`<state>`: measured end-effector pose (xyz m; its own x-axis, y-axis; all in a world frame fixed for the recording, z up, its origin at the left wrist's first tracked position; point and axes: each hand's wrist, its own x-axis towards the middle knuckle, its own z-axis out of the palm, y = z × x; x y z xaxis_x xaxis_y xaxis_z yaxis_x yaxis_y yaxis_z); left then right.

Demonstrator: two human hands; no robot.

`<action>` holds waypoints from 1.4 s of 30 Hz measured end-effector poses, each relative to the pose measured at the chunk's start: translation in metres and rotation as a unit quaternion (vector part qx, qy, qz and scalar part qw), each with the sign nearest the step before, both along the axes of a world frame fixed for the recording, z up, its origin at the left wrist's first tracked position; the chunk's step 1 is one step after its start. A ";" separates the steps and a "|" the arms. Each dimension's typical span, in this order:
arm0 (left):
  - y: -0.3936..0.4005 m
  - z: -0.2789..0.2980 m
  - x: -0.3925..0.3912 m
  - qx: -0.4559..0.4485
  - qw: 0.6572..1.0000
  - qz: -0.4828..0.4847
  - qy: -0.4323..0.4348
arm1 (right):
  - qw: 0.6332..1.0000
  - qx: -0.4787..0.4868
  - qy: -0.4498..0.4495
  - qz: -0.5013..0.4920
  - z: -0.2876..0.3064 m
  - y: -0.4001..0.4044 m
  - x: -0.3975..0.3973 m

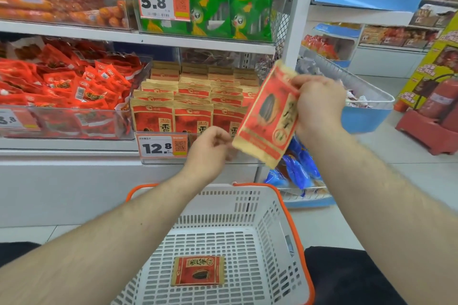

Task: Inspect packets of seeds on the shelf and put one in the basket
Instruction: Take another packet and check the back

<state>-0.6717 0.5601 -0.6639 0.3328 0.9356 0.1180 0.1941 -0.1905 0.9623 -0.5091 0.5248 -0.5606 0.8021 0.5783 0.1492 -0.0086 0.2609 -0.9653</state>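
My right hand [319, 104] grips a red and tan seed packet [266, 119] by its upper right edge, holding it tilted in front of the shelf. My left hand [210, 151] is just left of the packet's lower corner, fingers loosely curled; whether it touches the packet is unclear. Rows of matching seed packets [188, 104] stand in a clear bin on the lower shelf. Below my arms is a white basket [267, 218] with an orange rim, and one seed packet [198, 270] lies flat on its bottom.
Red snack packets [62, 89] fill the bin to the left, with green packets [210, 0] on the shelf above. A wire rack with a blue base [366, 116] and blue bags [297, 168] stands to the right. A red fire extinguisher [438, 99] is at far right.
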 end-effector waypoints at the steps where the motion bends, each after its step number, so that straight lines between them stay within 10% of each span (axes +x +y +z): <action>1: -0.002 0.002 -0.004 -0.050 0.998 -0.010 -0.027 | 0.999 -0.034 -0.026 0.027 -0.010 -0.003 -0.009; 9: -0.015 0.008 -0.022 -0.198 0.967 -0.040 -0.154 | 0.963 -0.138 -0.205 0.112 -0.080 -0.013 -0.066; 27: -0.012 -0.002 -0.048 -0.294 0.919 0.051 -0.258 | 0.923 -0.221 -0.005 0.314 -0.103 0.001 -0.074; 42: -0.014 0.000 -0.067 -0.315 0.916 0.107 -0.223 | 0.860 -0.268 -0.145 0.409 -0.120 -0.015 -0.082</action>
<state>-0.7384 0.5465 -0.6636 0.1848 0.9026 -0.3888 -0.2768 0.4274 0.8607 -0.5913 0.5101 -0.6809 0.0678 0.9795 -0.1896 0.2839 -0.2011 -0.9375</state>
